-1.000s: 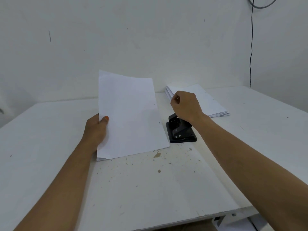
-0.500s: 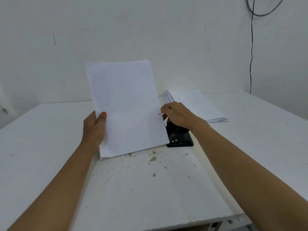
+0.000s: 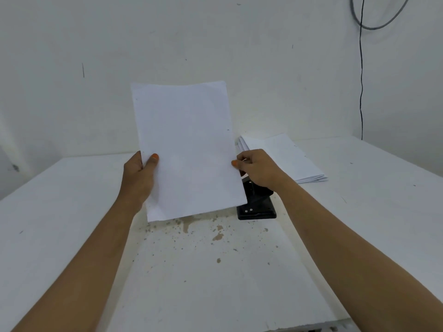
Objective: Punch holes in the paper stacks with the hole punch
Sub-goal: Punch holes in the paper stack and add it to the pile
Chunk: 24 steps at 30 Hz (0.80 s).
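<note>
Head-camera view: a wide white table [image 3: 72, 236], speckled with brown stains, is seen below a bare white wall. A thin white stack of paper sheets [image 3: 187, 149] is held nearly upright above the table, its long axis running up and away, its lower edge near the tabletop. A second, fanned white paper stack [image 3: 287, 156] lies flat further back on the right. The small black metal hole punch [image 3: 257, 204] sits just right of the held stack's lower right corner, so the right edge is judged the one to be fed sideways into it. The left edge is pinched by the left hand [image 3: 139, 173], thumb in front; the right edge is pinched by the right hand [image 3: 257, 167], which is nearer the punch.
</note>
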Tool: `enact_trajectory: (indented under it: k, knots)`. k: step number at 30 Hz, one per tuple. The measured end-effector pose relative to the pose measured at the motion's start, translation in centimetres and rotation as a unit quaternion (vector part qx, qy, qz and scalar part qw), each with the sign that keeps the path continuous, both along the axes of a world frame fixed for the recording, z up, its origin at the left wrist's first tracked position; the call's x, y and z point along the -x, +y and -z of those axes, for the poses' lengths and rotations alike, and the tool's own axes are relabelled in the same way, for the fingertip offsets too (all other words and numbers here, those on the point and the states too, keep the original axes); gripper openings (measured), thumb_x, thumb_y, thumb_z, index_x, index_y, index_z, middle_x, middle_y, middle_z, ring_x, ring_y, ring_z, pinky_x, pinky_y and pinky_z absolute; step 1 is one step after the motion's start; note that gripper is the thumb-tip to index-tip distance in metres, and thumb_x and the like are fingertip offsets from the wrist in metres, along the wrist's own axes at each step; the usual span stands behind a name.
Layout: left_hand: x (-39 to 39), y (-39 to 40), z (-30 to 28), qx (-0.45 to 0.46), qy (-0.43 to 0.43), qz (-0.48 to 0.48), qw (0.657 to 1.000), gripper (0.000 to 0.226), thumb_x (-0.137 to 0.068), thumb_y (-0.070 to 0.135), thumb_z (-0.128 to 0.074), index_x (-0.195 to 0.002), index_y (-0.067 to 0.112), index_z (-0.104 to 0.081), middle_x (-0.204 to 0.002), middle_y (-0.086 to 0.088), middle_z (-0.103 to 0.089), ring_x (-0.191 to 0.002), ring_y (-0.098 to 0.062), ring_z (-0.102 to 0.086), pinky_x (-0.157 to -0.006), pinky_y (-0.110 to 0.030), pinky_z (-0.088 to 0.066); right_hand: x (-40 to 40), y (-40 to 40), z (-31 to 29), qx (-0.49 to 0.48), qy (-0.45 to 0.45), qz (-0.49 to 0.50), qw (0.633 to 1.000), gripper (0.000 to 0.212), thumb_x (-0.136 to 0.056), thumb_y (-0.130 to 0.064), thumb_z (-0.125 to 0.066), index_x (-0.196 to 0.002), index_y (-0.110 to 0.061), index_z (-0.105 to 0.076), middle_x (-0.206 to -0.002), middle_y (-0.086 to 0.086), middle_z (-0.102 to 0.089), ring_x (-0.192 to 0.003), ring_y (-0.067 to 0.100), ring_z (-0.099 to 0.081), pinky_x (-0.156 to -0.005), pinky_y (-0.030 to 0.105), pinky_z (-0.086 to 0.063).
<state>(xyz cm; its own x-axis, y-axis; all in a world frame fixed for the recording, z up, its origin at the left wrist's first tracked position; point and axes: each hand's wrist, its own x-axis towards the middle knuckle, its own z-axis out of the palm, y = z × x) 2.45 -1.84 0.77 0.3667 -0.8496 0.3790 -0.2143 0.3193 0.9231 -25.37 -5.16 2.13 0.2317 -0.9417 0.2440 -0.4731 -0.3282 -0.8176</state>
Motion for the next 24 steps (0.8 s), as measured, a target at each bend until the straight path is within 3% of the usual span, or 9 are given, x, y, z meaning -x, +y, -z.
enact_trajectory:
  k: [4,8,14,16,20,24]
  knots:
    - [0.4,-0.7,-1.6,-0.017,-0.003,0.007,1.0,0.01,-0.097,0.028,-0.053,-0.096,0.028,-0.063,-0.089,0.015,-0.067,-0.076,-0.002,-0.063,-0.062,-0.017,-0.045,0.6,-0.1,-0.2,-0.006,-0.077,0.013,0.997,0.018,-0.097,-0.022,-0.059,-0.092,-0.008,-0.069,-0.087,0.005,-0.072,-0.076,0.013,-0.067,-0.074,0.019,-0.05]
    - [1.4,-1.6,-2.9,-0.037,-0.028,0.023,0.999,0.013,-0.099,0.028,-0.049,-0.104,0.024,-0.061,-0.092,0.013,-0.065,-0.078,-0.006,-0.062,-0.061,-0.022,-0.043,1.3,-0.4,-0.5,-0.024,-0.133,0.011,0.991,0.014,-0.097,-0.018,-0.057,-0.089,-0.013,-0.067,-0.082,-0.003,-0.068,-0.064,0.002,-0.062,-0.058,0.007,-0.044]
    - [3.6,-2.5,-4.2,-0.017,-0.05,0.012,0.999,0.018,-0.1,0.024,-0.048,-0.086,0.031,-0.057,-0.084,0.016,-0.064,-0.065,0.006,-0.061,-0.057,-0.014,-0.043,2.5,-1.4,-1.6,-0.043,-0.188,0.026,0.981,0.016,-0.1,-0.017,-0.053,-0.096,-0.009,-0.066,-0.082,0.001,-0.066,-0.055,0.004,-0.059,-0.052,0.014,-0.044]
    - [4.3,-3.1,-4.3,-0.006,-0.042,0.012,0.999,0.017,-0.099,0.024,-0.049,-0.086,0.031,-0.057,-0.085,0.014,-0.064,-0.07,0.0,-0.062,-0.061,-0.02,-0.045,3.1,-1.8,-1.9,-0.053,-0.198,0.031,0.978,0.018,-0.1,-0.019,-0.052,-0.098,-0.01,-0.067,-0.083,0.001,-0.066,-0.054,0.007,-0.056,-0.057,0.019,-0.044]
    - [5.9,-4.6,-4.2,0.01,-0.02,0.015,1.0,0.008,-0.098,0.024,-0.05,-0.099,0.025,-0.058,-0.091,0.012,-0.065,-0.078,-0.006,-0.062,-0.065,-0.023,-0.045,4.4,-3.0,-2.2,-0.073,-0.235,0.033,0.969,0.021,-0.1,-0.023,-0.052,-0.104,-0.008,-0.066,-0.094,0.005,-0.065,-0.073,0.018,-0.057,-0.071,0.026,-0.05]
    - [7.9,-6.4,-3.9,0.007,0.005,0.018,1.0,0.01,-0.099,0.026,-0.049,-0.097,0.029,-0.058,-0.091,0.013,-0.066,-0.079,-0.006,-0.063,-0.065,-0.022,-0.047,5.5,-4.5,-1.5,-0.087,-0.227,0.023,0.97,0.019,-0.098,-0.023,-0.056,-0.113,-0.016,-0.063,-0.113,0.004,-0.069,-0.1,0.022,-0.067,-0.087,0.035,-0.053]
